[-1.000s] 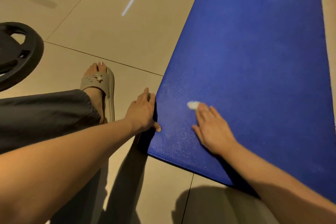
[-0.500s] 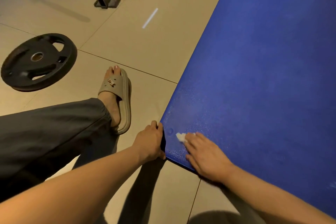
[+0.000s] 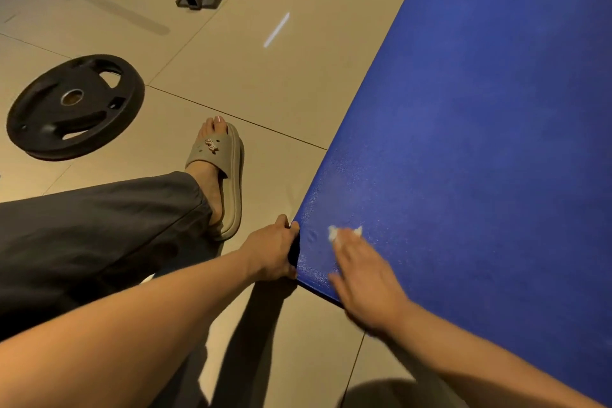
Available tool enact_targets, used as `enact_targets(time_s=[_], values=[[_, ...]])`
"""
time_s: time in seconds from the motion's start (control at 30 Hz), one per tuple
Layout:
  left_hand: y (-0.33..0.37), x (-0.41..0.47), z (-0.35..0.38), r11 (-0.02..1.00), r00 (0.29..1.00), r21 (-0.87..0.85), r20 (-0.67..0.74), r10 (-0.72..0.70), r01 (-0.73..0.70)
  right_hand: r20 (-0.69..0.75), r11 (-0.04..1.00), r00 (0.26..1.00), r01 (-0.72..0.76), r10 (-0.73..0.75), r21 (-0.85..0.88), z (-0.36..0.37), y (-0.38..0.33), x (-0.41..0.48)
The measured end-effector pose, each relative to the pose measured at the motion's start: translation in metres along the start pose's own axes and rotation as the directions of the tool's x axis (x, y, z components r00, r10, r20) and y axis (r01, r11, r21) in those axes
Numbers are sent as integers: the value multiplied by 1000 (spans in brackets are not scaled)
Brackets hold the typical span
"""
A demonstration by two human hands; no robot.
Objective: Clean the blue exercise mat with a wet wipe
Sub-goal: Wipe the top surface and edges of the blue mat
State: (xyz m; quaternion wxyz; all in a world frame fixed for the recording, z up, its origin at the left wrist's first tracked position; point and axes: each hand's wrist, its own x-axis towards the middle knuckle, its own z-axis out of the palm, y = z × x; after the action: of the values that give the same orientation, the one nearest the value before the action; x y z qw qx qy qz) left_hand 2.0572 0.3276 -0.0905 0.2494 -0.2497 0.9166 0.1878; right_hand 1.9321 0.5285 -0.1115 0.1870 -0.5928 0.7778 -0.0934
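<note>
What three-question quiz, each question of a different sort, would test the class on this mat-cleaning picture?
1. True or false: the left hand grips the near corner of the blue foam exercise mat.
2. Where is the crumpled white wet wipe? A) pressed on the mat beneath the fingertips of the right hand; B) held in the air, off the mat; C) tucked under the mat.
3. Fill in: the black round weight plate lies to the ___ of the beige slide sandal.
Key: 1 true; 2 A; 3 left.
</note>
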Motion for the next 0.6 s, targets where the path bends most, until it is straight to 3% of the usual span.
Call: enact_targets(time_s=[0.13, 0.2, 0.27, 0.33, 0.47, 0.53, 0.6], values=[[-2, 1, 11, 1000, 999, -12, -54, 1, -2, 82, 918, 956, 295, -283, -264, 13, -9, -33], [-2, 1, 13, 1000, 998, -11, -70, 2, -3, 122, 866, 935, 355, -334, -353, 10, 8, -18], [-2, 1, 14, 1000, 997, -6, -83, 3, -3, 110, 883, 963, 271, -248, -384, 1, 31, 8], [-1, 0, 15, 1000, 996, -15, -88, 5, -7, 76, 923, 996, 71, -45, -378, -12, 57, 39], [-1, -4, 15, 999, 996, -40, -86, 0, -3, -7, 906, 940, -330, 341, -266, -34, 82, 93], [-1, -4, 15, 999, 997, -46, -82, -5, 1, -44, 931, 942, -336, 334, -144, -29, 61, 97], [-2, -5, 14, 999, 996, -51, -84, -12, 7, -38, 977, 982, -187, 185, -99, -15, 21, 71]])
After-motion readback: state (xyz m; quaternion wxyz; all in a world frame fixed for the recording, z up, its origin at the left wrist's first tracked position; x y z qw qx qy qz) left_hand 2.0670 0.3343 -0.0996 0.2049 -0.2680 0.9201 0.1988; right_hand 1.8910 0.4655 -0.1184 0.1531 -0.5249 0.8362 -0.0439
